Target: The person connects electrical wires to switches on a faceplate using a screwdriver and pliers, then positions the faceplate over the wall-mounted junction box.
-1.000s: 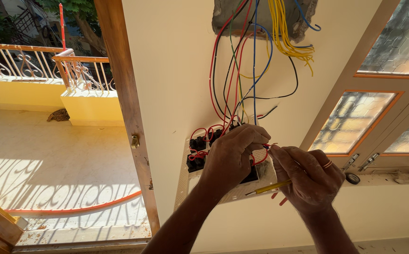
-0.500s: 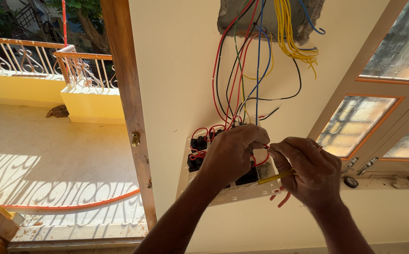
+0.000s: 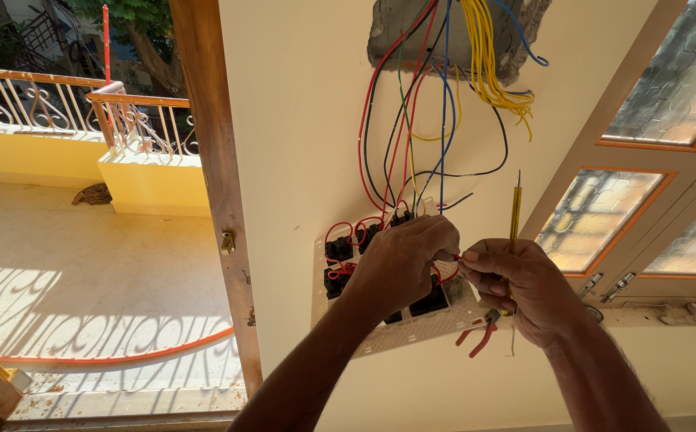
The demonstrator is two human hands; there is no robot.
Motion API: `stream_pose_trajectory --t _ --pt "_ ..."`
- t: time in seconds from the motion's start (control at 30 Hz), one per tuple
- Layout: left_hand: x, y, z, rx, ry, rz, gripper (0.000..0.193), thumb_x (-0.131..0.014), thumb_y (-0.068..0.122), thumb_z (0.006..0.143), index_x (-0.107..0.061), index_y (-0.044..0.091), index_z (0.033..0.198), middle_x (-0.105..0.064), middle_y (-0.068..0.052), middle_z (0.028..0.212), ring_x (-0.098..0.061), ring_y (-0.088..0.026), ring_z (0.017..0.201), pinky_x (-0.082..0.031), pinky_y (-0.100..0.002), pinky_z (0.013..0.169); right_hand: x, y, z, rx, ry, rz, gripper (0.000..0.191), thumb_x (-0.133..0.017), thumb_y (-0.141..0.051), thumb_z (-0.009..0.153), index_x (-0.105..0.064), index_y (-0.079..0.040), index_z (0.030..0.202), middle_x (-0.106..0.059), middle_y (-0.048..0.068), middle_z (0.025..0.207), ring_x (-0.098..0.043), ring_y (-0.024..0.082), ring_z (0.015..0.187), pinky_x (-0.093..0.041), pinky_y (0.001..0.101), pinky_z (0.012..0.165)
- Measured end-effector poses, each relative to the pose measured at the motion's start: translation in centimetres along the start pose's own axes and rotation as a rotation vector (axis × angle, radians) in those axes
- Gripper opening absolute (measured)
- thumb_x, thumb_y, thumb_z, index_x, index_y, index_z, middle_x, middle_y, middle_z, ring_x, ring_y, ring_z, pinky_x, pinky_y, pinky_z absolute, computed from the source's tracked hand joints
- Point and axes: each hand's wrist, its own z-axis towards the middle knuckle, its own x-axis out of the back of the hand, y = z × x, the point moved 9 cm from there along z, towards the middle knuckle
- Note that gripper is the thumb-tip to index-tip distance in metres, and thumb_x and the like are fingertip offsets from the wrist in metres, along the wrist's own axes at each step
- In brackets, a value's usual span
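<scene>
The yellow screwdriver (image 3: 515,214) now points up; right hand (image 3: 524,288) grips it with pliers (image 3: 480,332), left hand (image 3: 402,260) pinches a red wire (image 3: 449,260) at the switch plate (image 3: 412,328): wiring step, next seating needs precision.

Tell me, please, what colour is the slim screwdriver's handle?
Translucent yellow screwdriver handle, in the right hand; head view.

Both my arms are bare right up to the frame edge, no sleeves in view. My left hand (image 3: 400,264) has no glove, no ring, no watch. Same for my right hand (image 3: 520,288): no glove, wrist bare, no strap. Short nails, with some hair showing on both forearms.
</scene>
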Motion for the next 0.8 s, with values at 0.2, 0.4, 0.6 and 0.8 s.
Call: stream_pose_trajectory --t 0.2,0.4,0.6,0.8 --pt "-0.3 -0.2 0.1 -0.010 0.007 0.031 0.027 -0.062 -0.013 0.079 -0.053 0.007 0.095 -0.070 -0.003 0.092 -0.071 -0.026 0.092 -0.053 -0.041 0.067 0.6 1.5 -0.4 -0.082 0.004 0.027 0.026 -0.066 -0.024 0.098 -0.066 -0.001 0.085 -0.049 0.001 0.064 -0.033 0.007 0.049 -0.028 0.0238 0.040" --pt "-0.7 -0.5 0.2 0.007 -0.031 0.017 0.030 -0.064 -0.013 0.075 -0.054 0.007 0.095 -0.070 -0.005 0.093 -0.070 -0.028 0.093 -0.053 -0.042 0.070 -2.2 -6.0 -5.8 0.841 0.315 -0.891 0.027 -0.070 -0.015 0.091 -0.069 -0.010 0.118 -0.074 0.000 0.102 -0.071 0.007 0.081 -0.054 0.0207 0.064" --pt "-0.8 -0.6 0.4 0.035 -0.036 -0.030 0.029 -0.063 -0.014 0.077 -0.055 0.006 0.096 -0.070 -0.007 0.093 -0.072 -0.028 0.090 -0.056 -0.040 0.071 -5.8 -7.7 -8.0 1.189 0.428 -1.514 0.038 -0.084 -0.011 0.075 -0.077 -0.014 0.112 -0.077 0.000 0.098 -0.073 0.019 0.075 -0.054 0.0314 0.057" --pt "-0.3 -0.4 0.3 0.052 -0.049 -0.061 0.027 -0.057 -0.017 0.080 -0.055 0.005 0.096 -0.071 -0.007 0.093 -0.073 -0.025 0.089 -0.058 -0.037 0.071 -6.5 -8.2 -7.7 1.247 0.287 -1.427 0.020 -0.083 -0.013 0.082 -0.074 -0.005 0.098 -0.074 0.004 0.090 -0.073 0.019 0.073 -0.056 0.0314 0.058"
